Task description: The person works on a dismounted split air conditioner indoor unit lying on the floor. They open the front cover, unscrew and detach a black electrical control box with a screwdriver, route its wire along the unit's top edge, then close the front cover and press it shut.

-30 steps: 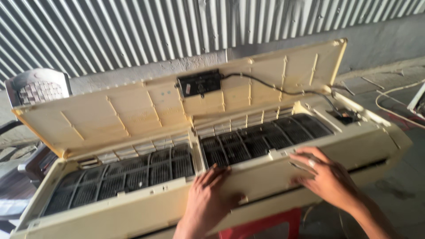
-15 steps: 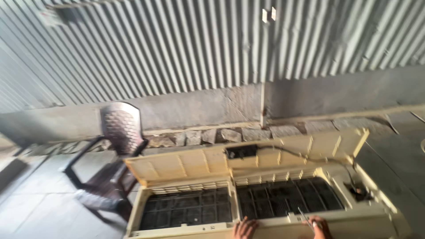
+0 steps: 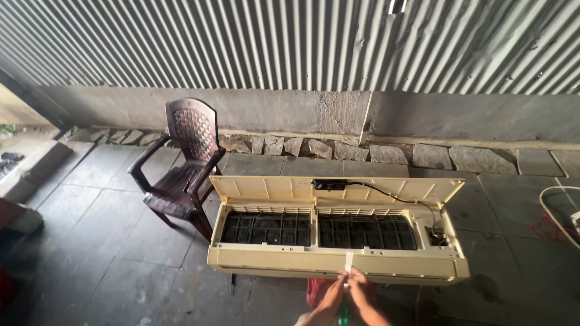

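A cream air-conditioner indoor unit (image 3: pixel 290 258) lies lengthwise with its front cover (image 3: pixel 272 189) tipped up and back, showing two dark filter grilles (image 3: pixel 266 228). A small black module (image 3: pixel 329 185) with a black cable sits on the raised cover. A short white strip (image 3: pixel 348 261) hangs over the middle of the unit's front edge. At the bottom of the view, my left hand (image 3: pixel 329 299) and my right hand (image 3: pixel 366 294) come together, fingertips pinched on the strip's lower end. My wrists are cut off by the frame.
A dark brown plastic chair (image 3: pixel 181 169) stands just left of and behind the unit. Something red (image 3: pixel 317 290) shows under the unit's front. A corrugated metal wall (image 3: pixel 302 48) rises over a concrete base and stones. White cable (image 3: pixel 559 211) loops at the right on the tiled floor.
The view has pulled back and up, taking in the wall, floor and chair. My hands, earlier spread flat and apart on the unit's front edge, now meet at its middle on the white strip.
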